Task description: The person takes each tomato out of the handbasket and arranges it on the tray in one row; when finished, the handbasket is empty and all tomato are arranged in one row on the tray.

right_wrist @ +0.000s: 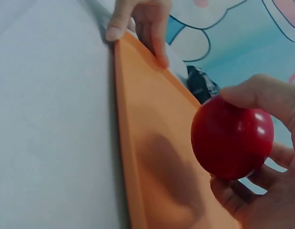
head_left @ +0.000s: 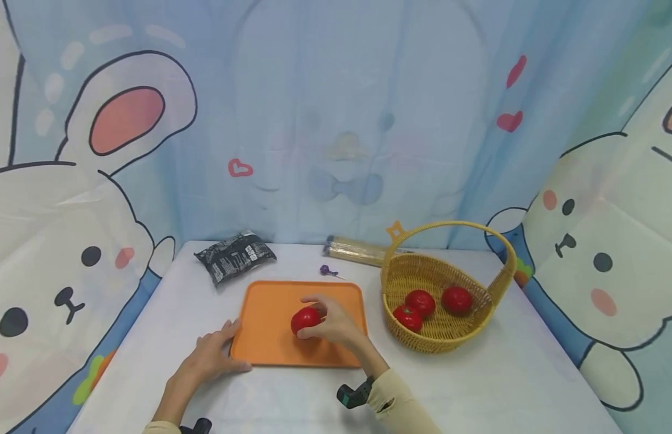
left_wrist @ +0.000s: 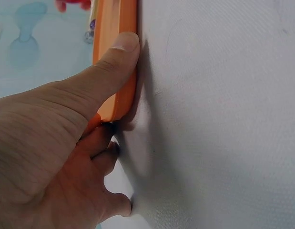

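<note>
My right hand point(head_left: 332, 325) holds a red tomato point(head_left: 305, 320) over the orange tray point(head_left: 270, 301). In the right wrist view the thumb lies on top of the tomato point(right_wrist: 230, 138) and fingers curl beneath it; a shadow falls on the tray below, so the two are apart. My left hand point(head_left: 208, 357) grips the tray's near left corner. Its thumb point(left_wrist: 109, 62) presses the front side of the tray point(left_wrist: 128, 90), while the fingers reach along the left side. Right of the tray, a yellow woven basket point(head_left: 444, 331) with a tall handle contains three more red tomatoes point(head_left: 420, 302).
Behind the tray lie a black printed packet point(head_left: 235, 257) and a small purple-headed pick point(head_left: 326, 270). A clear-wrapped bundle of thin sticks point(head_left: 357, 251) rests at the table's back edge, partly behind the basket. A rabbit-print curtain point(head_left: 336, 120) hangs around the white table point(head_left: 466, 392).
</note>
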A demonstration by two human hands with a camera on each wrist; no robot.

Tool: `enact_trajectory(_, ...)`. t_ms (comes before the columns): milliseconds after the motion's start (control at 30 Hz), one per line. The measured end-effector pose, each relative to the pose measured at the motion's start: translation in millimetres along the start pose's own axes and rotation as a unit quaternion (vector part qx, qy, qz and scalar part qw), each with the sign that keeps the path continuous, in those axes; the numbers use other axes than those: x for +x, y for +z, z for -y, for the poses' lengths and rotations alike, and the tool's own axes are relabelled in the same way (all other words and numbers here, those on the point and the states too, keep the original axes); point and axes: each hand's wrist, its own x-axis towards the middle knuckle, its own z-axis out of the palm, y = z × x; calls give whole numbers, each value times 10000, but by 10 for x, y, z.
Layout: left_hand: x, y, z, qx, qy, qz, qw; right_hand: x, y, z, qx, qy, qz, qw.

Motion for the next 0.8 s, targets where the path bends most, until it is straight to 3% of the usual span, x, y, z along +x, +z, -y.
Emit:
enact_trajectory(333,9,11,-46,-22,-109,19,9999,118,386,-32,-494,-606,-300,9965)
enact_trajectory(567,2,6,-42,10,-3,-25,10000,211,561,-80,-439,-739,-446,9953)
enact_trajectory(800,-7,-9,-7,10,-98,-4,10000,344,724,-36,-424,-907,-446,9940)
